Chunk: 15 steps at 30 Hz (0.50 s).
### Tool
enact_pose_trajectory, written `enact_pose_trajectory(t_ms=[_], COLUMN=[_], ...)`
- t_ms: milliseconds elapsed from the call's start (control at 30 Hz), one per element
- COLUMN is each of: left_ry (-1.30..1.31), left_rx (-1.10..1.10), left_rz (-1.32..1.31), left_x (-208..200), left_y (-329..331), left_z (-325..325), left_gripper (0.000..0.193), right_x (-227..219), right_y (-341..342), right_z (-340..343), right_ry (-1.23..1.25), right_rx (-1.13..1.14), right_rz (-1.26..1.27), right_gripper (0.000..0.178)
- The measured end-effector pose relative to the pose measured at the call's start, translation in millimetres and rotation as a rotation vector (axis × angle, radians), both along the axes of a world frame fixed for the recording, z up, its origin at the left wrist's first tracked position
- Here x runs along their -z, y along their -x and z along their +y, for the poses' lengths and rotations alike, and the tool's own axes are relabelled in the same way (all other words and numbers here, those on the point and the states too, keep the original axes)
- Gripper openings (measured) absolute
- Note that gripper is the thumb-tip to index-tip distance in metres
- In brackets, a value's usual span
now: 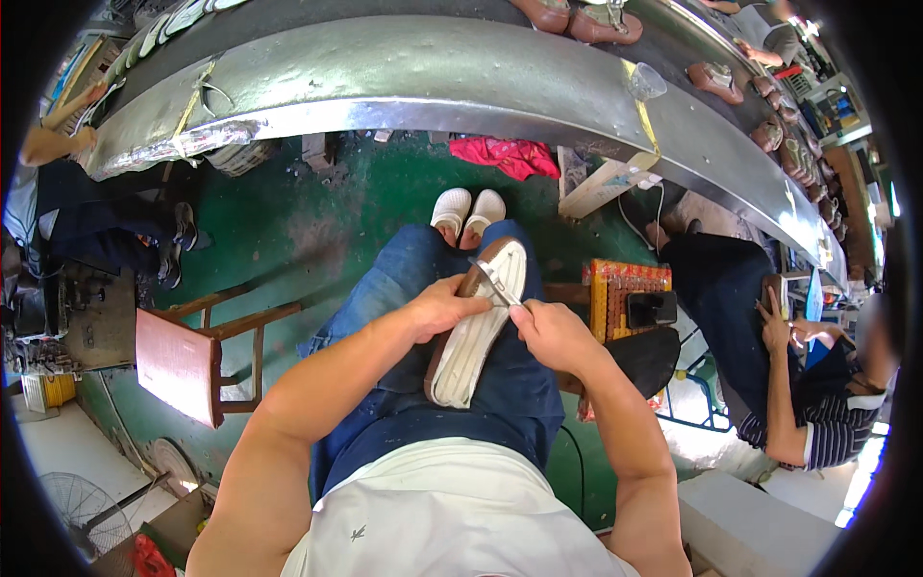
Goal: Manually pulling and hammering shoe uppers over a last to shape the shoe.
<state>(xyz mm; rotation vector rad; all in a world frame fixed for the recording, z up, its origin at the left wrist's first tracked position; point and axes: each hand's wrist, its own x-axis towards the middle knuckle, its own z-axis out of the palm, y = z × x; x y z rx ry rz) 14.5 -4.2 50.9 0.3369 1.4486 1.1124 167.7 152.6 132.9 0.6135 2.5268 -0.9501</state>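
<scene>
White sole facing up, the shoe (460,365) is positioned over the seated person's lap, between the forearms, with one end toward the waist and the other toward the knees. The sole has a pale rim; brown material shows along its left edge.

Left grip (440,310): closed on the left side of the shoe, near its far half; the thumb extends across the sole toward the tool. Right grip (556,335): closed around the near end of a slim metal tool (493,280). The tool lies diagonally over the far half of the sole; its exact type cannot be determined.

The lap is covered by blue trousers (370,308). White clogs (450,209) are on the feet, set on the green floor (288,226). Beyond them, a metal-edged bench (404,67) curves across the view, and brown shoes (604,24) stand on its dark surface. A pink-red cloth (505,157) lies below the bench edge. A stool (178,365) is at the left. At the right, a dark rectangular object (652,309) rests on an orange-edged beaded pad (608,288), near a co-worker in a striped top (844,438).
</scene>
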Motion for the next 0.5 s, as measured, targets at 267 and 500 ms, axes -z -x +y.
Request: enact_pose_trajectory(t_ms=[267, 500], left_ry=[0.074, 0.093], left_rx=[0.073, 0.109], left_rz=[-0.197, -0.185], left_x=[-6, -11], left_y=[32, 26], left_z=[-1, 4], left_gripper=[0.055, 0.059], right_x=[-25, -1], right_y=[-44, -62], right_z=[-7, -41], right_ry=[0.456, -0.022], right_rx=[0.266, -0.204], right_rz=[-0.167, 0.280], right_gripper=[0.033, 0.038])
